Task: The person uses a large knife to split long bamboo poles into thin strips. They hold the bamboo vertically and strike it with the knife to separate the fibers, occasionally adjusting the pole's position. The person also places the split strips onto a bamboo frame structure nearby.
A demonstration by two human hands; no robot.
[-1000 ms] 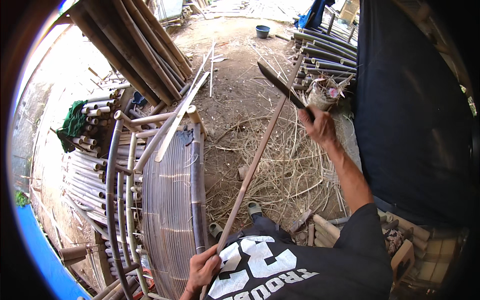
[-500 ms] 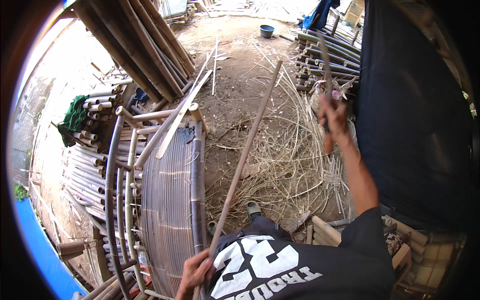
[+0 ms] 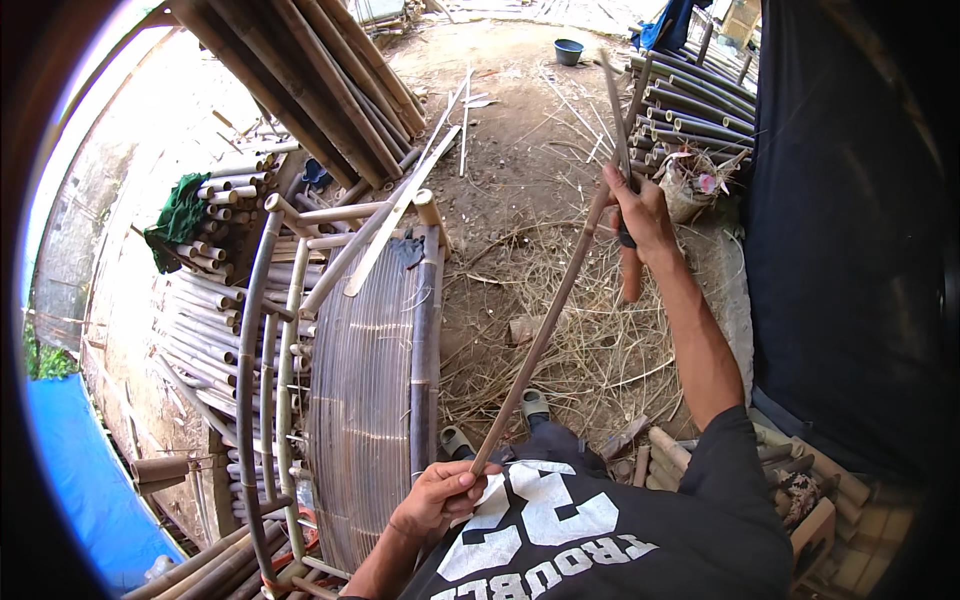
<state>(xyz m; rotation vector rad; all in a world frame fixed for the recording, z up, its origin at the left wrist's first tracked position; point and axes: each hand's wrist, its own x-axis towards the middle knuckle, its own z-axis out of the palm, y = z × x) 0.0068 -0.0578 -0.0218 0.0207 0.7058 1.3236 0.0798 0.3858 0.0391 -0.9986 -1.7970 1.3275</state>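
A long brown bamboo strip [image 3: 541, 338] slants away from my body. My left hand [image 3: 440, 497] is closed around its near end, close to my shirt. Farther out, my right hand [image 3: 640, 212] grips a long-bladed knife [image 3: 630, 272] by its orange-brown handle, blade pointing up and away. The right-hand fingers also meet the strip toward its far part, where blade and strip lie close together. Exactly how the blade touches the strip is hidden by the fingers.
Left of me stands a bamboo bench [image 3: 365, 400] with a slatted seat and a pale flat strip [image 3: 400, 215] leaning on it. Thin shavings [image 3: 590, 330] litter the ground. Stacked bamboo poles [image 3: 700, 105] lie far right, beside a dark cloth [image 3: 850, 230]. A basin [image 3: 568, 52] sits far off.
My right hand has come down and left with the knife, from apart to touching the strip. My left hand, holding the strip, has shifted slightly right and up in view.
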